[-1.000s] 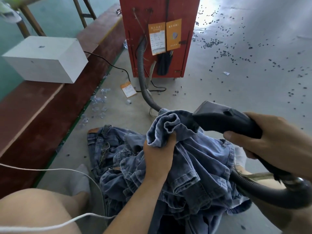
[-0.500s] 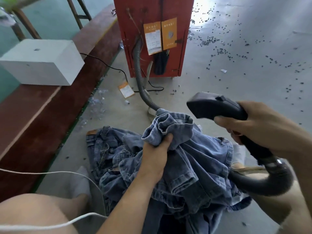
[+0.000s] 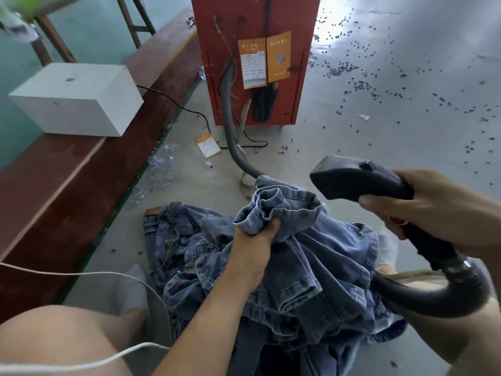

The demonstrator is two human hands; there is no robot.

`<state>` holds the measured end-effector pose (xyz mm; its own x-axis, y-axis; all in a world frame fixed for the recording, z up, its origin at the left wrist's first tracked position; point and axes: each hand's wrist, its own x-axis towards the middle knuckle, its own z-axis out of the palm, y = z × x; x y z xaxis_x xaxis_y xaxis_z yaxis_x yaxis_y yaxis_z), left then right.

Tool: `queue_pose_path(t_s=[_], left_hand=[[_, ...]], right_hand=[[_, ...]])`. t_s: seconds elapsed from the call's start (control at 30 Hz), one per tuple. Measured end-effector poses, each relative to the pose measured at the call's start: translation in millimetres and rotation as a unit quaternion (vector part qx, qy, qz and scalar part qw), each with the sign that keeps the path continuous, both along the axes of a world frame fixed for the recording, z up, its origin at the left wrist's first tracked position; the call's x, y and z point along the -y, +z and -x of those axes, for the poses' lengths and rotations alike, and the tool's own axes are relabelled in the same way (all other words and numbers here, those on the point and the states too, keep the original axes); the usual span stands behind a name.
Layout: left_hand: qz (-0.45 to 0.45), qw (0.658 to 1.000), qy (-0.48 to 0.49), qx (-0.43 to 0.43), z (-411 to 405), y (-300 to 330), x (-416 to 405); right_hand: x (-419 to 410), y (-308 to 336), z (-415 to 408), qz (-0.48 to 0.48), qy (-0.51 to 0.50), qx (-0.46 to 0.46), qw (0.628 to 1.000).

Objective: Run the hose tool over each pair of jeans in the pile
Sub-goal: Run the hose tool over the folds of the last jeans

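Gripping a bunched fold of blue jeans (image 3: 284, 210) in the left hand (image 3: 253, 248), fingers curled round the cloth and lifting it above the rest of the jeans pile (image 3: 298, 280) heaped on the grey concrete floor (image 3: 379, 137). Holding the black hose tool (image 3: 355, 177) by its handle in the right hand (image 3: 431, 210), fingers wrapped round the grip, with the flat nozzle head pointing left and hovering just beside the raised fold, apart from the denim. Trailing from the handle's rear, the dark ribbed hose (image 3: 433, 297) looping under the right wrist, passing behind the pile and running up to the red cabinet (image 3: 254, 28) standing beyond, bearing orange paper labels (image 3: 264, 61). Lying to the left, a white box (image 3: 78, 99) resting on a reddish-brown board (image 3: 67, 185). Scattering across the floor to the right, many small dark specks (image 3: 360, 85). Crossing the lower left, a white cord (image 3: 81, 274) passing over a bare knee (image 3: 54, 346).
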<state>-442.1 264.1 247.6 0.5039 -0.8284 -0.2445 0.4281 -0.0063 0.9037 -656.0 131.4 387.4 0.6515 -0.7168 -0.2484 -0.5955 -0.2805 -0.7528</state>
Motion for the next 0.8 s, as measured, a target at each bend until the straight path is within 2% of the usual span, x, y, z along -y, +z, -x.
queue_pose_path(t_s=[0.07, 0.13, 0.23, 0.3, 0.37, 0.43, 0.5, 0.57, 0.7, 0.8], left_hand=[[0.005, 1.000, -0.002, -0.013, 0.1, -0.9, 0.8], [-0.011, 1.000, -0.022, 0.016, 1.1, -3.9, -2.0], [-0.037, 0.986, -0.070, 0.147, 0.6, -5.0, -4.5], [-0.008, 0.961, -0.110, 0.252, 1.2, -1.6, -1.0], [-0.003, 0.947, -0.100, 0.306, 0.7, -0.8, 6.6], [-0.018, 0.937, -0.078, 0.340, -1.8, -2.2, 12.9], [-0.041, 0.911, -0.104, 0.398, -2.1, -8.5, 13.3], [-0.058, 0.873, -0.144, 0.463, 1.6, -12.5, 10.8], [0.039, 0.826, -0.173, 0.535, 9.1, -11.0, 7.0], [-0.040, 0.898, -0.104, 0.425, 5.7, -9.0, 10.9]], right_hand=[[-2.9, 0.1, 2.1, -0.021, 0.042, -0.049, 0.998], [-8.0, -5.8, -9.6, -0.049, 0.059, -0.056, 0.995], [-11.9, -17.2, -30.9, -0.033, 0.016, -0.019, 0.999], [-11.3, -13.5, -34.7, 0.021, -0.013, 0.007, 1.000], [-10.9, -5.5, -27.7, 0.050, 0.003, 0.018, 0.999], [-16.1, 1.0, -21.2, 0.035, 0.053, -0.012, 0.998], [-24.8, -3.2, -23.1, 0.026, 0.098, -0.067, 0.993], [-30.5, -11.1, -35.9, 0.034, 0.088, -0.073, 0.993], [-27.8, -14.8, -53.7, 0.091, -0.013, -0.005, 0.996], [-22.4, -4.3, -33.7, 0.063, -0.021, -0.005, 0.998]])
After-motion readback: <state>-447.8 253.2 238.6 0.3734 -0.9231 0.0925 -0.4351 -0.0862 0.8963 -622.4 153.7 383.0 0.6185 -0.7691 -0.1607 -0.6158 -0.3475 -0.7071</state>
